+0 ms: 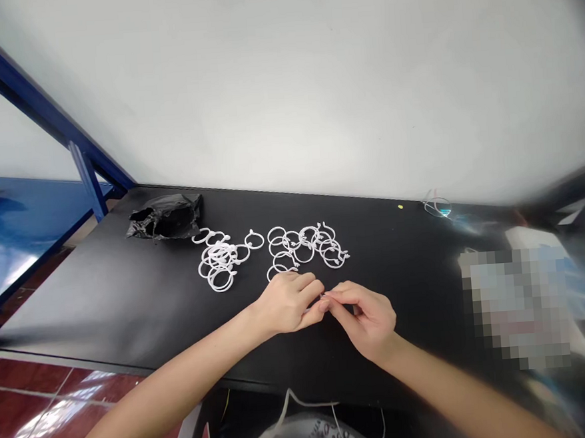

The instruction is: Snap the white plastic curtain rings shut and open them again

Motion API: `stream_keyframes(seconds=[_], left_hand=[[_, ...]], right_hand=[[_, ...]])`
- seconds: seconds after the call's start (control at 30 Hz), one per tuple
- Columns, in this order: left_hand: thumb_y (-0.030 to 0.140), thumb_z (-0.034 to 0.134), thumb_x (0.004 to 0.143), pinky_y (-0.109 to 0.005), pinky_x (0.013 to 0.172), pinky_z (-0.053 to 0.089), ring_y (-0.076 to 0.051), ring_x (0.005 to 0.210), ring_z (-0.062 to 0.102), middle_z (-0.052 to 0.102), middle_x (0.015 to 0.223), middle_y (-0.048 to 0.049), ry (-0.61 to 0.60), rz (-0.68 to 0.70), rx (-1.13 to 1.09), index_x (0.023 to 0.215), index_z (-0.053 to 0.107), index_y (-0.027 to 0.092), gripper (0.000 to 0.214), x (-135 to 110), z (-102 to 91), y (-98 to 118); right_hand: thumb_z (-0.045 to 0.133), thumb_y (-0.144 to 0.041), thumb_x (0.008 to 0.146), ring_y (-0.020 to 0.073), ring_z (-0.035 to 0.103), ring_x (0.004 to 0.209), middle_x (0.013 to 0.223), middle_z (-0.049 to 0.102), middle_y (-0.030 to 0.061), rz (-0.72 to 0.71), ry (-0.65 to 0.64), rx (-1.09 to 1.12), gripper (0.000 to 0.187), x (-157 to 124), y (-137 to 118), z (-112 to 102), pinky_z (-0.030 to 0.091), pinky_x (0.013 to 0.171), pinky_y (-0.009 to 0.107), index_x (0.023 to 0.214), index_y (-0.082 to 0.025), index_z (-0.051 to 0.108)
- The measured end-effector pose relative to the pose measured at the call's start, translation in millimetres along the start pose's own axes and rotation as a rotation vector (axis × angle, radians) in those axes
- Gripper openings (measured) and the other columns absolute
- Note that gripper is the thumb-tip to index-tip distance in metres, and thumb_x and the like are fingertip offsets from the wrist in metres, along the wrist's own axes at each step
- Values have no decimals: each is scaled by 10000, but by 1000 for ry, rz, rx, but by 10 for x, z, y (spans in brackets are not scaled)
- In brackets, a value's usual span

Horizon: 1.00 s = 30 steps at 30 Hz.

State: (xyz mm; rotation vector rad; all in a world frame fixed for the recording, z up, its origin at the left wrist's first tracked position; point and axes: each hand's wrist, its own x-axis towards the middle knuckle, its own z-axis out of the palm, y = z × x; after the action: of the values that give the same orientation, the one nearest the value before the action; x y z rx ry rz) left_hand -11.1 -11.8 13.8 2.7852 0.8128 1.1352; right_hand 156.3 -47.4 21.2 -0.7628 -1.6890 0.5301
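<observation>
My left hand [291, 302] and my right hand [367, 317] meet fingertip to fingertip over the black table [128, 304], both closed in a pinch on a small white plastic ring [322, 295] that is mostly hidden between the fingers. Just beyond my hands lies a loose cluster of white rings [304, 245]. A second, denser pile of white rings [220, 257] lies to its left.
A crumpled black plastic bag [165, 218] sits at the table's back left. A clear ring [436, 207] lies at the back right near a blurred-out patch. A blue metal frame [83, 167] and blue shelf stand to the left. A white wall rises behind.
</observation>
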Motion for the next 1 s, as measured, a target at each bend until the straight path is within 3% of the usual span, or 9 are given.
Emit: stream_keyframes(seconds=[0.1,0.17,0.3,0.4,0.5,0.6,0.7,0.8,1.0], left_hand=[[342,207,1023,-245,452,329,-104,437,405,496,550,11,-3,8,9,696,523,172,485,6,-19,22],[365,240,1020,-243,472,349,-110,466,441,523,585,2,-35,-28,6,738,541,167,457,16,-84,11],[330,375,1000,-244,611,434,-139,678,577,629,819,-51,-52,-268,82,970,568,142,271,-51,-357,-193],[334,416,993,-303,738,447,-193,804,576,622,846,-60,-72,-432,296,977,574,160,236,-228,-595,-489],[378,449,978,-367,771,423,-240,841,557,632,890,-78,-227,-433,470,957,587,167,253,-443,-746,-758],[409,475,964,-391,781,411,-265,884,562,642,950,-87,-326,-426,536,967,590,171,264,-560,-780,-866],[454,501,945,-412,823,409,-279,943,563,633,1049,-108,-261,-449,529,1039,568,157,318,-501,-739,-785],[417,504,949,-391,847,421,-247,937,567,619,1026,-94,-235,-430,358,1026,549,155,277,-341,-681,-589],[315,540,926,-311,756,458,-188,837,562,570,931,-47,-509,-391,-10,938,564,182,136,-260,-584,-288]], right_hand=[[657,-40,824,146,674,615,733,714,18,33,-13,16,173,-24,20,-3,562,539,240,862,-209,673],[650,-88,848,159,693,659,784,725,26,95,-57,44,172,-32,61,-32,584,598,266,957,-219,675],[553,-213,938,178,722,745,965,728,60,284,-124,189,338,-27,157,-107,609,698,341,1275,-244,545],[547,-233,945,163,712,721,1007,717,61,322,-107,204,319,-19,193,-122,606,695,349,1264,-252,542],[574,-209,927,144,699,681,991,719,51,315,-118,179,295,-10,180,-108,603,671,331,1219,-251,565],[583,-176,915,135,698,672,973,724,43,279,-123,133,278,1,142,-96,600,670,317,1184,-245,585],[583,-149,906,131,700,669,955,728,39,241,-120,95,266,17,115,-92,599,675,308,1157,-236,602],[582,-134,900,127,701,658,939,731,34,222,-116,73,256,39,109,-89,600,675,300,1136,-232,612],[587,-123,892,128,699,645,916,734,28,221,-109,41,218,59,101,-89,597,672,296,1077,-227,634]])
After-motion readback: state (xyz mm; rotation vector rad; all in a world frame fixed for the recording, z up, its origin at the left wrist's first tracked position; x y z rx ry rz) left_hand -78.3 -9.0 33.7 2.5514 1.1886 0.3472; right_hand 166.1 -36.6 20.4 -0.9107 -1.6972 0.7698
